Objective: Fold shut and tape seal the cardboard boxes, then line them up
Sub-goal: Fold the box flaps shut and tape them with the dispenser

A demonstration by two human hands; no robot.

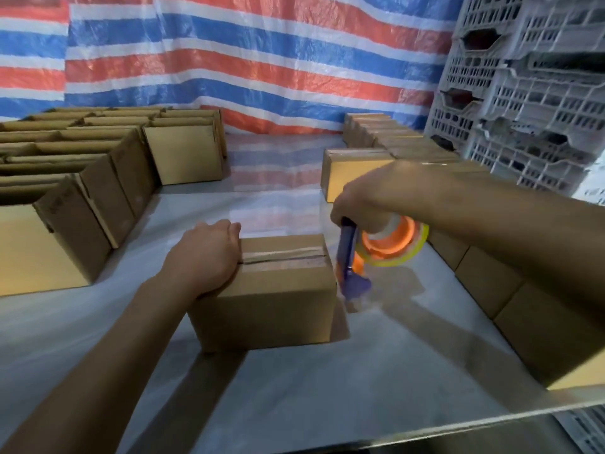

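A small cardboard box [278, 290] stands in the middle of the table with its flaps folded down and a strip of clear tape along the top seam. My left hand [204, 257] presses on the box's left top edge, fingers curled over the far corner. My right hand [363, 204] grips the handle of a tape dispenser [370, 253], blue with an orange hub and a clear roll. The dispenser hangs just past the box's right edge, its blade end down beside the box's right wall.
Several open-topped boxes [82, 178] stand in rows at the left. A line of sealed boxes [393, 149] runs along the right side toward me. Grey plastic crates [530, 93] are stacked at the far right. A striped tarp [245, 60] hangs behind. The table edge [491, 421] is near right.
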